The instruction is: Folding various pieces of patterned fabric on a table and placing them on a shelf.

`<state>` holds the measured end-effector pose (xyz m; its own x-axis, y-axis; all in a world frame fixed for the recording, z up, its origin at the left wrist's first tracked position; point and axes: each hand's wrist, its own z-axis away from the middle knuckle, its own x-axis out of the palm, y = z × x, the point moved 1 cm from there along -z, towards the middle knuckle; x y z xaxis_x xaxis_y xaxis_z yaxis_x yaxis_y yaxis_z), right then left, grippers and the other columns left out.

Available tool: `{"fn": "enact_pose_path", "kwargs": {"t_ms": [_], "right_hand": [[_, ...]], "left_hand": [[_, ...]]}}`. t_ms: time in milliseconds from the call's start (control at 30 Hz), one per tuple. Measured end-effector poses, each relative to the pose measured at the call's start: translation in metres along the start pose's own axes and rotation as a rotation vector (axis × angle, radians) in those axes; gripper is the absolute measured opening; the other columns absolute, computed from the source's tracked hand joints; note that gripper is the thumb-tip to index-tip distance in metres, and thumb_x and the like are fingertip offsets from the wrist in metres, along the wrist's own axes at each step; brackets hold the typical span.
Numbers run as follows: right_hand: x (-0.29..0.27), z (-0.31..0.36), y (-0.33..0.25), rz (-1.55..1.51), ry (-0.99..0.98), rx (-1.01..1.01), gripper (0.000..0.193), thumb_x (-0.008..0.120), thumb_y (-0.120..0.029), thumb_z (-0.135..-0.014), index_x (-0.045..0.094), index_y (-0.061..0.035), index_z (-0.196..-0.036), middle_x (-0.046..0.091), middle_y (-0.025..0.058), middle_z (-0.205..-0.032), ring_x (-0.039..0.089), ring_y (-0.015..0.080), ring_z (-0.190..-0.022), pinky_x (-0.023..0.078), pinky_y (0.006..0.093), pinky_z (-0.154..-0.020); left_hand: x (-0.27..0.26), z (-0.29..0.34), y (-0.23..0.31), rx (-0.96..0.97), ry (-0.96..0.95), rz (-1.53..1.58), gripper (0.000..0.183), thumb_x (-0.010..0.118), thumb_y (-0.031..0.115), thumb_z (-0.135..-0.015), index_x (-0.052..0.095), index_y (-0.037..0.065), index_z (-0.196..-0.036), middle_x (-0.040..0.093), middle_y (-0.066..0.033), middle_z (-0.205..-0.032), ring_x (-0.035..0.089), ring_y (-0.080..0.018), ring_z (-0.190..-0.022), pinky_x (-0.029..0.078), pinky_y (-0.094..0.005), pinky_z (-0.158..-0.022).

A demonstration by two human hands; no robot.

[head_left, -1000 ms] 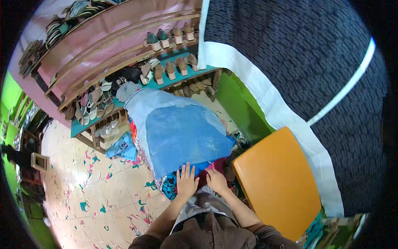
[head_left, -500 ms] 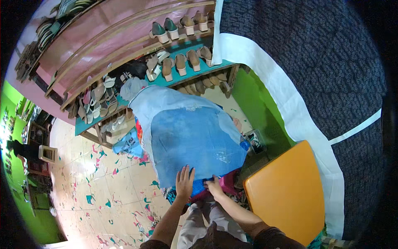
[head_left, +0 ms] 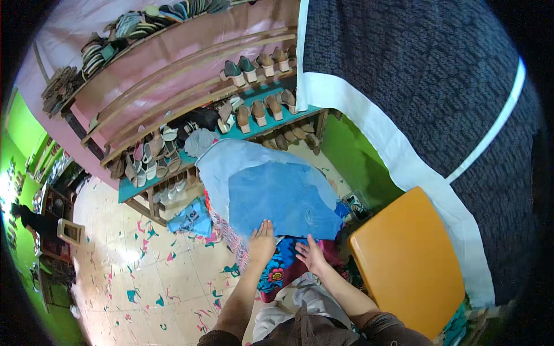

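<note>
A blue sheet (head_left: pixel 277 196), cloth or thin leather, lies over a larger pale blue-grey sheet (head_left: pixel 222 153) on a heap in front of me. At the blue sheet's near edge, my left hand (head_left: pixel 262 245) rests flat, fingers stretched forward. My right hand (head_left: pixel 311 255) is open with its fingers apart, just below that edge and over dark red cloth. Between the hands, flowered cloth (head_left: pixel 277 274) in blue, black and red shows. What supports the heap is hidden.
A yellow-orange board (head_left: pixel 410 259) stands close on my right, beside a hanging dark patterned cloth (head_left: pixel 415 81) with a white border. Beyond the heap, a teal bench (head_left: pixel 262 121) bears several shoes. Scraps (head_left: pixel 133 295) litter the tiled floor. A person (head_left: pixel 40 225) is at far left.
The blue sheet's near edge has shifted away from me, uncovering more flowered cloth. My right hand has opened and come off the edge. The whole view has shifted slightly.
</note>
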<state>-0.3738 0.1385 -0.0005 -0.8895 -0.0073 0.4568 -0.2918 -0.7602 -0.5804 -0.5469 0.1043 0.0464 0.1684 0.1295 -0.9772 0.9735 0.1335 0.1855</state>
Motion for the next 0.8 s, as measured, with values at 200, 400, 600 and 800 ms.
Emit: {"fn": "enact_pose_path", "kwargs": {"t_ms": [200,400,600,800], "right_hand": [[0.048,0.022,0.006,-0.358,-0.266,0.0,0.071,0.061,-0.048,-0.079,0.03,-0.0074,-0.129,0.041,0.0141,-0.125,0.04,0.0279,-0.116,0.032,0.0447,-0.098],[0.059,0.035,0.059,-0.144,0.01,-0.106,0.037,0.054,-0.003,-0.081,0.044,-0.0031,-0.116,0.05,0.0124,-0.115,0.049,0.0265,-0.102,0.042,0.0423,-0.086],[0.022,0.079,0.099,0.132,0.282,-0.517,0.042,0.046,0.003,-0.075,0.047,0.0002,-0.117,0.055,0.0162,-0.109,0.052,0.0298,-0.1,0.042,0.039,-0.085],[0.005,0.177,0.061,1.342,0.738,-0.998,0.025,0.051,0.0,-0.066,0.058,0.0002,-0.09,0.052,0.0217,-0.099,0.05,0.0394,-0.093,0.042,0.0454,-0.079]], "left_hand": [[-0.054,0.084,0.008,0.174,0.125,0.106,0.054,0.052,0.008,-0.074,0.038,-0.005,-0.125,0.045,-0.0195,-0.127,0.047,-0.0267,-0.116,0.037,-0.0401,-0.096],[-0.031,0.16,-0.009,0.277,-0.024,0.192,0.054,0.052,0.013,-0.075,0.04,-0.001,-0.126,0.045,-0.0169,-0.128,0.046,-0.0257,-0.117,0.036,-0.0402,-0.097],[-0.038,0.198,-0.016,0.556,-0.151,0.366,0.046,0.053,0.021,-0.08,0.046,0.006,-0.123,0.047,-0.01,-0.129,0.047,-0.0243,-0.116,0.037,-0.0393,-0.096],[-0.048,0.199,-0.001,0.586,-0.11,0.441,0.049,0.056,0.022,-0.079,0.043,0.003,-0.123,0.046,-0.0168,-0.126,0.047,-0.0302,-0.114,0.037,-0.0413,-0.095]]}}
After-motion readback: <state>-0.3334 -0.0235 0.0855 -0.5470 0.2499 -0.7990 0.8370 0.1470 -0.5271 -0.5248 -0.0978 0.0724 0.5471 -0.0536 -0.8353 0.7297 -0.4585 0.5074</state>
